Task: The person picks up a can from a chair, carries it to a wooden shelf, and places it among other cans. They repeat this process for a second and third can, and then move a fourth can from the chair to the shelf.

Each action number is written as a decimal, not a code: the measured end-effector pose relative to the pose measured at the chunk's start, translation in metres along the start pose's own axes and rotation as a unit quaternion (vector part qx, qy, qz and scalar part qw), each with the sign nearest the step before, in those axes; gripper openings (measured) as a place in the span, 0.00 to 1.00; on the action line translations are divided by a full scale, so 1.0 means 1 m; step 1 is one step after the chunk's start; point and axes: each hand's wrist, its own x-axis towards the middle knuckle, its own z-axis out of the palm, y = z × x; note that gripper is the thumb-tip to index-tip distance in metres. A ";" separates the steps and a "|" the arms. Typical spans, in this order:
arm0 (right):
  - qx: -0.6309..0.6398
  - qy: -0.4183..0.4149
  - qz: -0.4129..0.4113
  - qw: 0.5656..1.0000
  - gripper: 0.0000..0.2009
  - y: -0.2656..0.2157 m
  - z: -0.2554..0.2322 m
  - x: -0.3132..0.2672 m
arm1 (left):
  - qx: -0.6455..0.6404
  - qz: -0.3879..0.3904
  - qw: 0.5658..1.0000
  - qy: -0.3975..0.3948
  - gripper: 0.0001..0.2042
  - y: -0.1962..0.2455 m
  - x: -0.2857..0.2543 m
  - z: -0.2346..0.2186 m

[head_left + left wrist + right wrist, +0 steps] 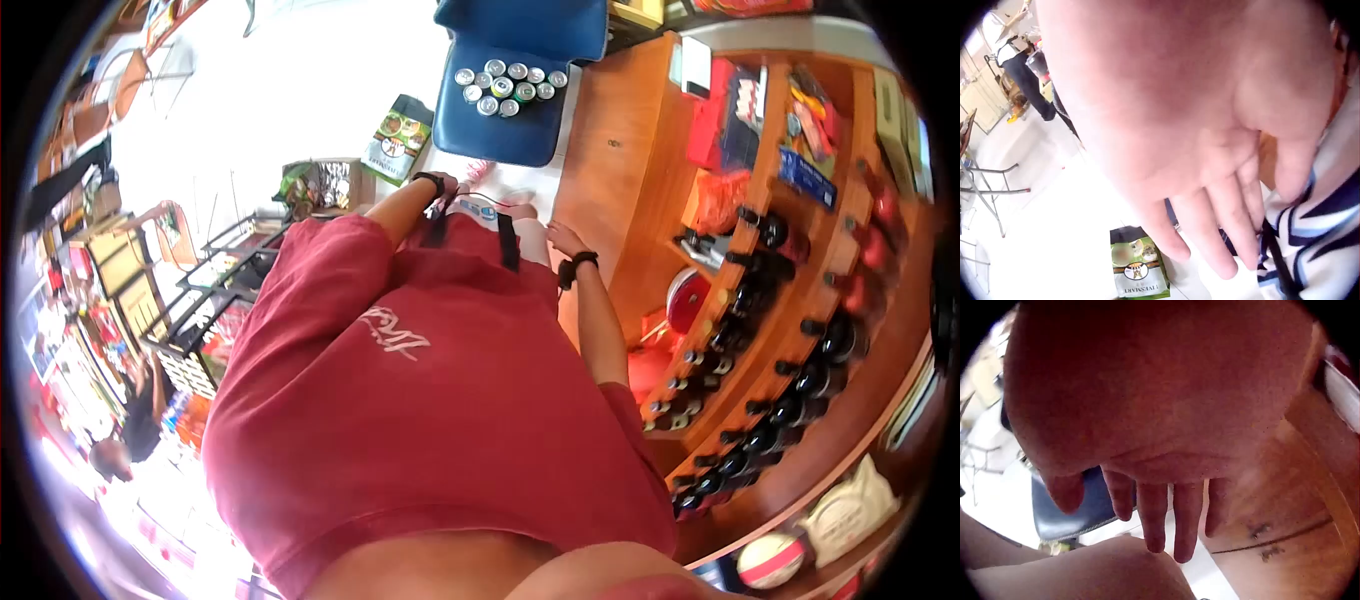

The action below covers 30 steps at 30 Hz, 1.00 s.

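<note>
My left hand [444, 187] hangs beside my thigh, fingers loosely extended and palm bare in the left wrist view. Patterned shorts [1329, 225] with a dark cord lie close to its thumb. On the other side, my right hand [567, 240] hangs with its fingers straight and apart, holding nothing, near the wooden cabinet [625, 130]. In front of me stands a blue padded chair [500, 140], its seat bearing several drink cans [502, 87] grouped upright. A green and grey pet food bag [398, 140] is on the floor left of the chair.
Wine bottles [770, 435] line a wooden rack at my right, with an orange plastic bag [722, 200] beyond. At the left are black metal racks [190, 340] and a person [135, 430]. A folding chair [991, 187] stands farther off on the pale floor.
</note>
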 end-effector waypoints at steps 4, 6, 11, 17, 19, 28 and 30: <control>-0.136 -0.020 -0.075 0.988 0.29 -0.094 -0.034 0.029 | -0.084 -0.012 0.995 0.061 0.10 -0.002 -0.008 0.022; -0.142 -0.032 -0.118 0.982 0.28 -0.087 -0.045 0.066 | -0.083 -0.042 0.991 0.101 0.15 0.007 0.000 0.049; -0.181 0.054 -0.126 0.974 0.22 -0.100 -0.090 0.112 | -0.120 -0.092 0.985 0.088 0.18 0.032 -0.001 0.084; -0.071 0.057 0.021 0.996 0.21 -0.060 -0.107 0.181 | -0.176 -0.077 0.981 0.041 0.19 0.033 0.068 0.073; -0.100 0.082 -0.009 0.992 0.23 -0.066 -0.112 0.191 | -0.146 -0.067 0.979 0.125 0.19 0.035 0.112 0.069; 0.037 0.216 -0.133 0.967 0.34 -0.121 -0.099 0.281 | -0.394 0.014 0.798 0.455 0.29 0.059 0.210 -0.027; 0.010 0.238 -0.128 0.963 0.34 -0.140 -0.101 0.288 | -0.388 0.007 0.788 0.478 0.32 0.064 0.216 -0.047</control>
